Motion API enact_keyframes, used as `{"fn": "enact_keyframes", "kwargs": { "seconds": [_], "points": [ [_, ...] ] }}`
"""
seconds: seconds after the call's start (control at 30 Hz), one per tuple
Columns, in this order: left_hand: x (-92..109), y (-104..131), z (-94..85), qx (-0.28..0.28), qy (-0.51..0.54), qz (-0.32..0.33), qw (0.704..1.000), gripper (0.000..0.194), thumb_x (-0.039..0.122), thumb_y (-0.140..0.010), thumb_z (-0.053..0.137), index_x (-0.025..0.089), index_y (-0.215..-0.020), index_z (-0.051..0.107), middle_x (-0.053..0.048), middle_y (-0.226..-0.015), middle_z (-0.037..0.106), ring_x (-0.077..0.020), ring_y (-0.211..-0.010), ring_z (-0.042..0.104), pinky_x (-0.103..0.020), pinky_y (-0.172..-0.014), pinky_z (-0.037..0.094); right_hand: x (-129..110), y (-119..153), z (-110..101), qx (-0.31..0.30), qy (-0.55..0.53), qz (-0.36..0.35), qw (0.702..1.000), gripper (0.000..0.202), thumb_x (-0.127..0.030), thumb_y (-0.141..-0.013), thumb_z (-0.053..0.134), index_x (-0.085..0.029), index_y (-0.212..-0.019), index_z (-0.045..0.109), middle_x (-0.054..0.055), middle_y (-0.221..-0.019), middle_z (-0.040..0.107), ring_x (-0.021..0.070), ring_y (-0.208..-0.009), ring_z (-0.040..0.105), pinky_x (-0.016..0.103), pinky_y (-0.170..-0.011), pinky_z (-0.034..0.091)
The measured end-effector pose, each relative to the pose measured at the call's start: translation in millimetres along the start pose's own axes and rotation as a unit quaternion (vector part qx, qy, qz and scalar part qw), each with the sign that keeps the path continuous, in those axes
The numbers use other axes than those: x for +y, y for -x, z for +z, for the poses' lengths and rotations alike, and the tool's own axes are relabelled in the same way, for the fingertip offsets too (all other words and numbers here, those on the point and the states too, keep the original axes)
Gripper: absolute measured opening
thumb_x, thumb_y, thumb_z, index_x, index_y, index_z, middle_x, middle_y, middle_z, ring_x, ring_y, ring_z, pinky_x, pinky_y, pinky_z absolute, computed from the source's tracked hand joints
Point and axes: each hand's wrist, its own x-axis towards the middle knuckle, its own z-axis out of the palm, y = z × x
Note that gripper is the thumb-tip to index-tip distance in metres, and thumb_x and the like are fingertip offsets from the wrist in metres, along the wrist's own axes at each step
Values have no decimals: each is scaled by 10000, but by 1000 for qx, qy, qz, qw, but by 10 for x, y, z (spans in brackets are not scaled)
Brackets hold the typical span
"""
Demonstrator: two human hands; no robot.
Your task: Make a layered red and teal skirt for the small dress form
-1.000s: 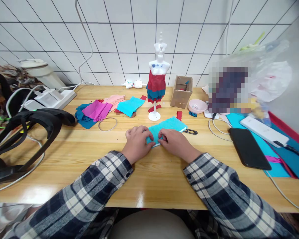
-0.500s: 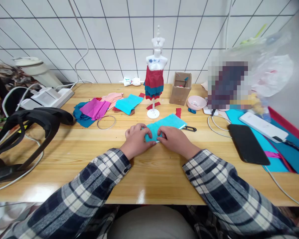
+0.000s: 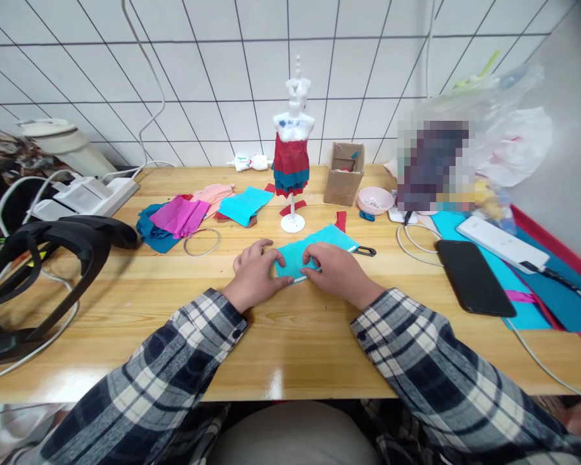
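Note:
A bright blue piece of cloth (image 3: 293,259) lies aslant on the wooden table in front of me, a thin white strip showing along its near edge. My left hand (image 3: 257,271) pinches its left end between thumb and forefinger. Close beside it, my right hand (image 3: 337,270) grips the near edge, thumb and forefinger curled on the cloth. A black looped object (image 3: 366,251) sticks out from the cloth's right end; part of it is covered. Behind stands a small white dress form (image 3: 293,126) wearing a red and teal strapless dress (image 3: 291,158).
Fabric pieces (image 3: 181,216) and a bangle-like ring (image 3: 202,243) lie left. A cardboard box (image 3: 345,174), a pink bowl (image 3: 375,201) and a red scrap (image 3: 341,221) are at the back right. A phone (image 3: 474,278) lies right; a black headset-like frame (image 3: 53,271) stands left.
My left thumb has moved slightly left, away from my right hand, so more of the cloth's near edge shows between them. The whole view has shifted a little.

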Motion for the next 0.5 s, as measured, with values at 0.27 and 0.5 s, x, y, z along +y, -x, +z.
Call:
{"fn": "enact_keyframes", "kwargs": {
  "seconds": [0.27,0.5],
  "points": [
    [-88,-21,-28,10,9,24,1000,354,479,-695,765,285,-967,648,-66,-1405,460,-333,-1268,430,-537,-1017,310,126,-4,-96,-8,7,80,997,291,-405,-775,736,-234,-935,564,2,-875,652,177,-780,574,272,-612,302],
    [-128,-22,-78,9,6,28,1000,360,481,-684,774,288,-966,662,-51,-1406,469,-341,-1277,430,-534,-1022,316,288,-3,-193,-35,4,133,990,315,-417,-744,750,-234,-905,551,-14,-816,627,154,-697,543,259,-570,280]
  ]
}}
